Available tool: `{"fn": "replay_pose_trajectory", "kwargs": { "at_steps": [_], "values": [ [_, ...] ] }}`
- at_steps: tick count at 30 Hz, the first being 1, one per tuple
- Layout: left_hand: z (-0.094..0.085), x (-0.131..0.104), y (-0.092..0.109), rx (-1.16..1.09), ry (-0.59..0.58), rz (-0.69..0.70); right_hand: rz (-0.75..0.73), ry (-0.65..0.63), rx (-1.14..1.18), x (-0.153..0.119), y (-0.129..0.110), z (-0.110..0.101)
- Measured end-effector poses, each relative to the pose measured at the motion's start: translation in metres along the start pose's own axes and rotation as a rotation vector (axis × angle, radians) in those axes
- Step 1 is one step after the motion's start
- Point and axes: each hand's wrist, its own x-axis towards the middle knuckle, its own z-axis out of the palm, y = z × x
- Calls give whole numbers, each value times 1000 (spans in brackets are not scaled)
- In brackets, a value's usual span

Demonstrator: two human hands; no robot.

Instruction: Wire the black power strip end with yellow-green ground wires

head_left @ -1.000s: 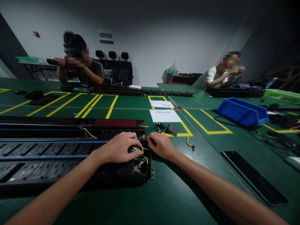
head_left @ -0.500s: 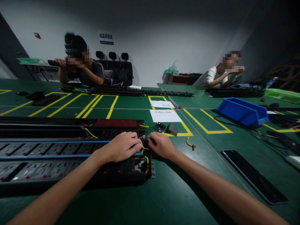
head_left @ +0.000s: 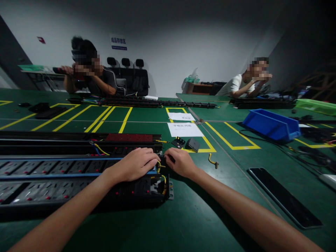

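My left hand (head_left: 138, 163) lies over the right end of a blue-edged power strip (head_left: 59, 168), its fingers curled down round the end. A yellow wire (head_left: 159, 167) shows by its fingertips. Just off that end, my right hand (head_left: 182, 162) is closed, fingers bent in against the thumb; what it pinches is dark and hidden. Nearer to me lies another black power strip (head_left: 57, 190) with red dots, its open end showing wiring and a metal bracket (head_left: 171, 190). Behind my hands runs a strip with a dark red section (head_left: 130, 137).
Small black plastic parts (head_left: 193, 144) and a short yellow wire (head_left: 212, 161) lie on the green table (head_left: 189, 224). A phone (head_left: 283, 196) and a blue bin (head_left: 271, 124) are at the right. Paper sheets (head_left: 185, 130) lie ahead. Two people sit across the table.
My left fingers and thumb have shifted slightly at the strip's end, showing more of the yellow wire. My right hand stays in nearly the same place.
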Motion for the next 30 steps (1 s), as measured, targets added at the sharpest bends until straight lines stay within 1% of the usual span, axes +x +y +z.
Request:
{"fn": "replay_pose_trajectory", "kwargs": {
  "at_steps": [5, 7, 15, 22, 30],
  "values": [
    [2, 0, -2, -144, 88, -53, -16, -28, 26, -1, 0, -3],
    [2, 0, -3, -166, 113, -66, -17, -29, 27, -1, 0, -3],
    [2, -1, -5, -160, 143, -54, -14, -31, 40, 0, -1, -5],
    [1, -3, -7, -98, 162, -44, -19, -25, 28, 0, -2, -6],
    [1, -4, -8, -44, 141, -51, -13, -32, 33, 0, -1, -5]
  ]
}}
